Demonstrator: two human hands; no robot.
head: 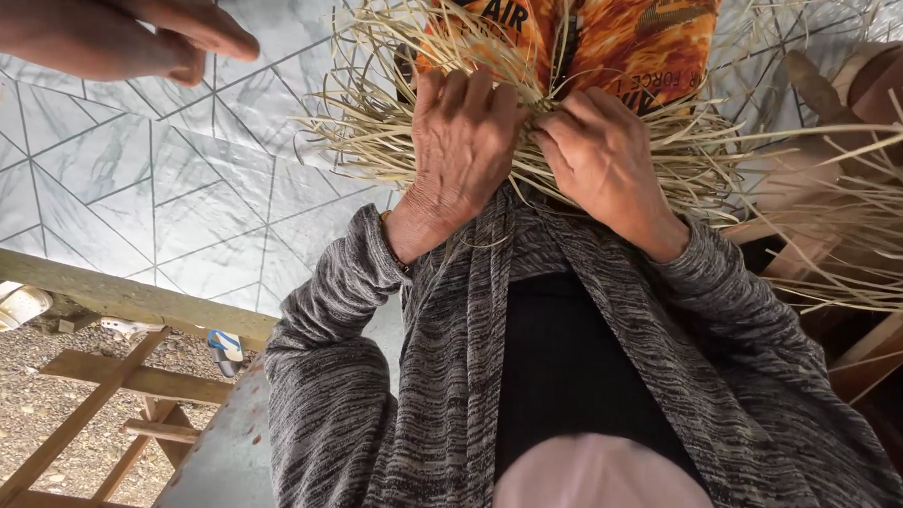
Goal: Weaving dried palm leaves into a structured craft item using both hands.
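A bundle of pale dry straw strips (367, 137) lies across my lap, over orange patterned fabric (644, 27). My left hand (458, 149) is pressed on the middle of the bundle with its fingers curled over the strands. My right hand (600, 159) sits right beside it, its fingertips pinching strands where the two hands meet. Both arms are in grey knitted sleeves (344, 318). The strands under my palms are hidden.
Another person's hand (114, 35) hangs at the top left, apart from mine. Below lies a white marbled tile floor (149, 174). A wooden frame (116, 386) on gravel and pale sandals (13, 304) are at the lower left. More loose strips (861, 240) spread right.
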